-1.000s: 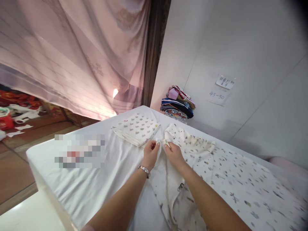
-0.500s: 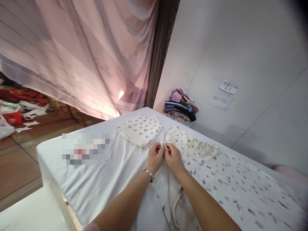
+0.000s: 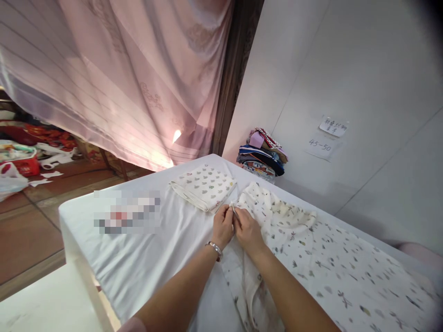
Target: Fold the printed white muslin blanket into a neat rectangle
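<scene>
A white cloth printed with small plants and leaves (image 3: 332, 263) spreads over the right side of the table, bunched near its far edge. My left hand (image 3: 223, 227), with a bracelet at the wrist, pinches the cloth's edge between thumb and fingers. Right beside it, my right hand (image 3: 248, 230) is closed on the same edge, fingertips nearly touching the left ones. The exact bit of fabric in the fingers is mostly hidden. Just beyond my hands lies a folded white cloth with a grey print (image 3: 204, 186).
A white sheet (image 3: 173, 249) covers the table. A blurred-out item (image 3: 128, 214) lies on its left part. Folded clothes (image 3: 263, 154) are stacked by the wall, near handwritten paper signs (image 3: 321, 145). A pink curtain (image 3: 148, 78) hangs behind; a red basket (image 3: 26, 161) stands on the floor.
The view has shifted slightly, so the scene sits a little further right. My right fingers have curled closer over the pinched edge; both hands stay in nearly the same place.
</scene>
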`<state>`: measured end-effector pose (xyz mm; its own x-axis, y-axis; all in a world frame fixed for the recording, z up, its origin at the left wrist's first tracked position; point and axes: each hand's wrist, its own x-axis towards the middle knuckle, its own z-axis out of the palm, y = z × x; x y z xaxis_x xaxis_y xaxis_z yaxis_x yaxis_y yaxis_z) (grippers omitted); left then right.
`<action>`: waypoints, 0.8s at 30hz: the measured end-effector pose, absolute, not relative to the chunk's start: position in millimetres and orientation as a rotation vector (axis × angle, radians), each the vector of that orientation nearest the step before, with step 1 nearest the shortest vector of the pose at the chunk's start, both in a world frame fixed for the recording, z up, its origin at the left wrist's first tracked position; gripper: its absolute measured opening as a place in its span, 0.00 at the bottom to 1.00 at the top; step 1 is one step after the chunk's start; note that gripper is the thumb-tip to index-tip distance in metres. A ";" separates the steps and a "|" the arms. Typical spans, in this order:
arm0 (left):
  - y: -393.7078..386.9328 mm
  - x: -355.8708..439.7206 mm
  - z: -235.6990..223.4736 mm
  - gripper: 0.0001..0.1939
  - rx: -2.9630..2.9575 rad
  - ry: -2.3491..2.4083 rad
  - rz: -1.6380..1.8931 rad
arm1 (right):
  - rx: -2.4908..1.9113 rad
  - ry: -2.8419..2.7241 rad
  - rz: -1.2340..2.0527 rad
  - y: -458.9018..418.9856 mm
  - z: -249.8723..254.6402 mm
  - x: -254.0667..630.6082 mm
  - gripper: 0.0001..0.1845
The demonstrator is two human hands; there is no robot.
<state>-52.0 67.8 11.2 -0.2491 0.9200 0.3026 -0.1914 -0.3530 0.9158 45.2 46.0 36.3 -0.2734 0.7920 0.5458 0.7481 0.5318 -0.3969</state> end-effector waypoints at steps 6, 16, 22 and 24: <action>69.1 -53.6 17.5 0.14 1.064 1.069 1.763 | -1.256 -2.155 0.172 41.1 39.5 40.2 0.20; 92.7 -101.5 33.6 0.15 0.855 1.278 1.901 | -1.287 -1.909 0.575 -21.3 26.0 110.0 0.15; 96.0 -160.8 83.7 0.15 0.941 1.262 2.137 | -1.491 -1.853 0.667 -63.2 18.5 167.0 0.14; 91.5 -167.6 83.0 0.16 1.019 1.352 2.057 | -1.551 -1.801 0.748 -63.7 19.6 176.4 0.15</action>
<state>-167.6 91.5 83.0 -0.6120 0.7214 0.3242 0.0117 -0.4017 0.9157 176.4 -63.7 19.6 -0.1004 0.9897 0.1018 0.6264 0.1424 -0.7663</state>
